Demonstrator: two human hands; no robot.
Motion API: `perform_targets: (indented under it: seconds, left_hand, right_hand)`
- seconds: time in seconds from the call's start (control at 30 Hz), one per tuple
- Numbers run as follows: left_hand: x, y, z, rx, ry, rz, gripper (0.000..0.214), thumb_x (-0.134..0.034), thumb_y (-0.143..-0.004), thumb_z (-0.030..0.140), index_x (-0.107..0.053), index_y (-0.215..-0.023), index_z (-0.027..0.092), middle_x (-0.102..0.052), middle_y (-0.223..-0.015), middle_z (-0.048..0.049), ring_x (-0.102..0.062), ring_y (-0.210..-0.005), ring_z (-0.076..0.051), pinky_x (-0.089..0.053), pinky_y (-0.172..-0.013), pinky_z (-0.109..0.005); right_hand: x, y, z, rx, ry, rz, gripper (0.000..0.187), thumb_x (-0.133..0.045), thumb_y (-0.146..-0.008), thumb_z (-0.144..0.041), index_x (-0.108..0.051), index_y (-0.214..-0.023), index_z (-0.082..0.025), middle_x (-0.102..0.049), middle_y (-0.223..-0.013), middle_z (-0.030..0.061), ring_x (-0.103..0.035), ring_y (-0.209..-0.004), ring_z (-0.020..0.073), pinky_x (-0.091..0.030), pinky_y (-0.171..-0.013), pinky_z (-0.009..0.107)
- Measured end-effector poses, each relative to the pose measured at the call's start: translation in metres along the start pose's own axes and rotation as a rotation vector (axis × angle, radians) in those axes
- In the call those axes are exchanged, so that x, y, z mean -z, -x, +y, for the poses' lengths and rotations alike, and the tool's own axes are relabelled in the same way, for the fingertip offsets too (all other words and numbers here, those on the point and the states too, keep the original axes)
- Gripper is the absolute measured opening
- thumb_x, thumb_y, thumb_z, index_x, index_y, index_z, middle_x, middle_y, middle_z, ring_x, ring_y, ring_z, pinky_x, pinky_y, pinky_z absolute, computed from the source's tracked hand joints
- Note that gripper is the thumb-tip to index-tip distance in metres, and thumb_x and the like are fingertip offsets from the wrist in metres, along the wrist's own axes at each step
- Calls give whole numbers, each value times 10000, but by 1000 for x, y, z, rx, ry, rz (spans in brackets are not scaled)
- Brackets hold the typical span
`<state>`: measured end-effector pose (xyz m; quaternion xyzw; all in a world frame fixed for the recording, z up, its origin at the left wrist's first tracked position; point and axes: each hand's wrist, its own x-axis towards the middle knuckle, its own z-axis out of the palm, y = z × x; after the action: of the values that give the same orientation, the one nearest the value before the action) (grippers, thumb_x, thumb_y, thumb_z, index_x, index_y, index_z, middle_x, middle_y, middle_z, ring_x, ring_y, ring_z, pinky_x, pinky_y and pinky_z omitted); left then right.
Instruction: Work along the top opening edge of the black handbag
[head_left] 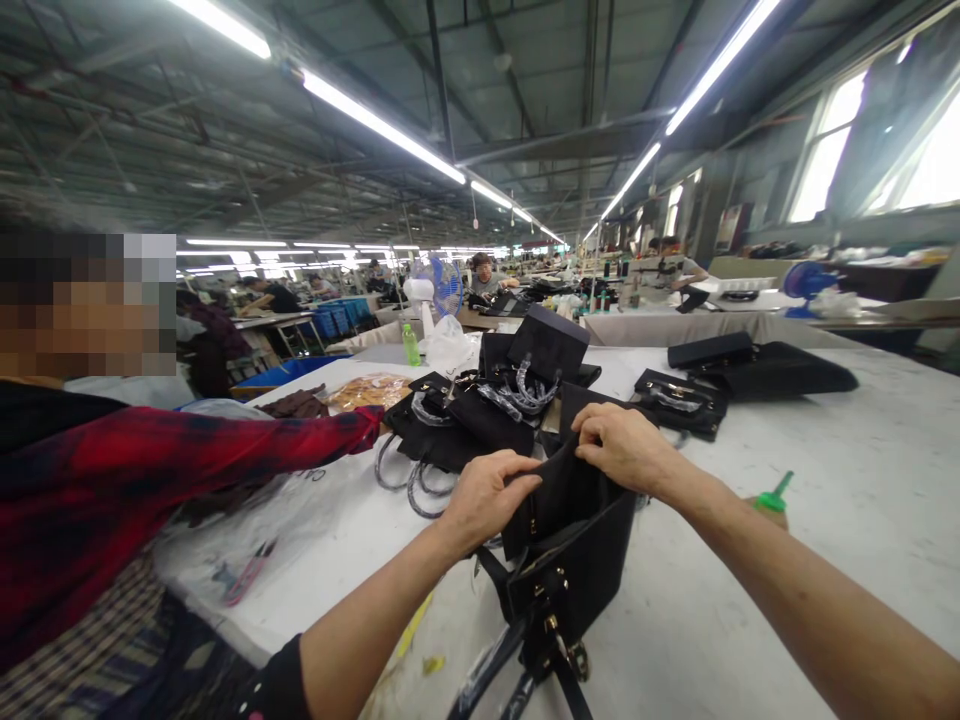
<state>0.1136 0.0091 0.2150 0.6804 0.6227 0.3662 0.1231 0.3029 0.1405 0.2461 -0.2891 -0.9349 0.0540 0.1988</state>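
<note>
A black handbag (585,570) with gold-coloured fittings stands in front of me on the white table, its mouth gaping. My left hand (487,500) pinches the top edge of the bag's far panel between thumb and fingers. A little to the right, my right hand (619,445) grips the same edge with curled fingers. Plastic-wrapped handles (491,670) hang down on the near side of the bag. Just beyond my hands lies a heap of black handbags (487,420), some with wrapped handles. The inside of the bag is mostly dark.
A co-worker's red checked sleeve (247,450) reaches in from the left toward the heap. Pink-handled snips (250,575) lie at left on the white table (847,500). To the right are a green-capped bottle (771,503) and black bag pieces (780,370). A green bottle (410,345) stands farther back.
</note>
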Motion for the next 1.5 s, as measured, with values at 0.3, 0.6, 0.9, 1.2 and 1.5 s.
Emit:
perform_targets:
  seconds: [0.3,0.6,0.9,1.2,1.5]
  left_hand:
    - [6,-6,3,88,-20,-77,130,-599,-823,224,-712,-881,197,-713,-799,22,-625,-736,-132,-416,-651,-231]
    - [-6,-67,24,-11,-216,-214,164,-631,-782,310,-728,-768,180,-681,-710,0,-575,-674,-141,-356,-599,-243]
    - [-2,-53,29,131,-146,-165,150,-600,-710,266,-715,-706,170,-630,-608,18,-551,-607,-129,-331,-547,-234]
    - [-6,-50,25,136,-56,-182,204,-580,-729,287,-738,-788,173,-599,-594,29,-518,-570,-119,-327,-533,-230]
    - [-7,-50,23,135,9,-195,218,-578,-723,278,-740,-805,158,-577,-593,35,-487,-557,-108,-326,-534,-229]
  right_hand:
    - [0,-4,-4,16,54,-43,243,-677,-905,-247,-617,-683,-166,-695,-899,18,-638,-908,181,-509,-850,385]
    - [-6,2,-3,-51,-11,42,103,-685,-833,-156,-601,-778,-179,-661,-970,24,-603,-953,202,-489,-843,378]
    - [-5,17,18,-138,-99,84,235,-692,-667,-116,-544,-820,-215,-594,-1067,58,-519,-1027,260,-448,-842,384]
    - [2,13,7,-104,22,80,100,-680,-739,-150,-666,-811,-219,-623,-1092,58,-500,-1059,279,-395,-815,396]
    - [5,1,1,43,219,64,102,-637,-780,-132,-702,-746,-202,-645,-1030,108,-472,-1081,312,-347,-840,428]
